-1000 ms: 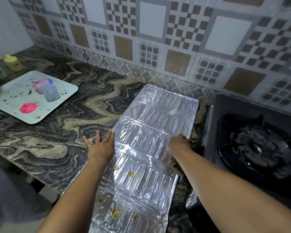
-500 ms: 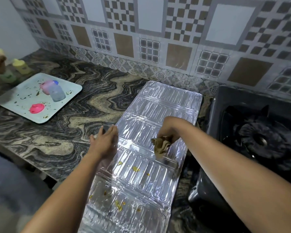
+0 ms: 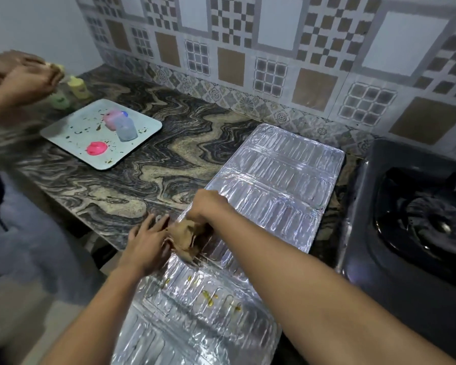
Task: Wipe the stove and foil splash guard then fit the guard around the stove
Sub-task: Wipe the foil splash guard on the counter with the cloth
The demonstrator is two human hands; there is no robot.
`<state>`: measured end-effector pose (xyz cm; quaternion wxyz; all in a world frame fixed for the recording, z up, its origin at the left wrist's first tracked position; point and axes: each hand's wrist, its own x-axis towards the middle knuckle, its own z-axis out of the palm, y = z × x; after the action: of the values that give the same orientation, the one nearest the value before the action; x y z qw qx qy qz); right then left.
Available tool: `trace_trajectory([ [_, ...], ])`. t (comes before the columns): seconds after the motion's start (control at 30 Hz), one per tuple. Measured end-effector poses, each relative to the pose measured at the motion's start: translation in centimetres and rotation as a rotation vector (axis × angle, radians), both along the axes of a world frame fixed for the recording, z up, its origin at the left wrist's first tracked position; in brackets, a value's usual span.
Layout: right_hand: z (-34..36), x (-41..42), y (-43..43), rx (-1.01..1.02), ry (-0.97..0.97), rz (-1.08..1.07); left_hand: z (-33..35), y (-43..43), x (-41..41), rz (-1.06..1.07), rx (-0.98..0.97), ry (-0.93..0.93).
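The silver foil splash guard (image 3: 274,185) lies flat on the marbled counter, its near end hanging past the counter's front edge. Yellow-brown stains dot its near panels. My right hand (image 3: 208,204) grips a crumpled brown cloth (image 3: 187,239) and presses it on the guard's left side. My left hand (image 3: 148,241) lies with spread fingers on the guard's left edge, right beside the cloth. The black gas stove (image 3: 419,219) stands to the right of the guard.
A pale tray (image 3: 148,127) with pink and blue containers and a pink lid sits at the left on the counter (image 3: 169,159). Behind it stand a yellow bottle (image 3: 78,86) and a green bottle (image 3: 59,100). Another person's hands (image 3: 21,75) work above them. A tiled wall runs along the back.
My right hand has swept the cloth from the guard's right edge across to its left side, next to my left hand. Another person's hands have come into view at far left.
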<state>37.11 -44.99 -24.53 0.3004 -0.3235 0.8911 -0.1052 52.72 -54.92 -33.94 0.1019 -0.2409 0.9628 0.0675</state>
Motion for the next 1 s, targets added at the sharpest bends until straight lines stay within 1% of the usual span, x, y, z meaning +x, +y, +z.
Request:
trace_trajectory([
  [0.1, -2.9, 2.3, 0.1, 0.000, 0.071, -0.023, -0.5, -0.1, 0.3, 0.017, 0.008, -0.023],
  [0.2, -6.4, 3.6, 0.3, -0.090, 0.225, 0.041, -1.1, 0.0, 0.5, 0.055, 0.020, -0.046],
  [0.27, -8.5, 4.3, 0.5, -0.119, 0.228, 0.060, -1.3, 0.2, 0.6, 0.081, 0.032, -0.054],
  [0.33, -10.0, 5.0, 0.4, -0.107, 0.231, 0.045, -1.6, 0.3, 0.8, 0.092, 0.050, -0.065],
  [0.43, -10.2, 5.6, -0.2, -0.042, 0.365, 0.066, -1.8, 0.3, 1.0, 0.082, 0.042, -0.084],
  [0.5, -10.4, 5.8, -0.5, -0.039, 0.423, 0.097, -1.8, 0.3, 1.0, 0.073, 0.025, -0.093],
  [0.6, -11.2, 5.8, 0.0, -0.103, 0.340, 0.090, -1.7, 0.6, 1.0, 0.071, 0.007, -0.093],
  [0.67, -11.8, 5.4, 0.3, -0.105, 0.317, 0.106, -1.6, 0.8, 1.0, 0.077, 0.010, -0.095],
  [1.0, -11.9, 5.1, 0.6, -0.025, 0.393, 0.164, -1.2, 1.2, 0.7, 0.106, 0.005, -0.129],
])
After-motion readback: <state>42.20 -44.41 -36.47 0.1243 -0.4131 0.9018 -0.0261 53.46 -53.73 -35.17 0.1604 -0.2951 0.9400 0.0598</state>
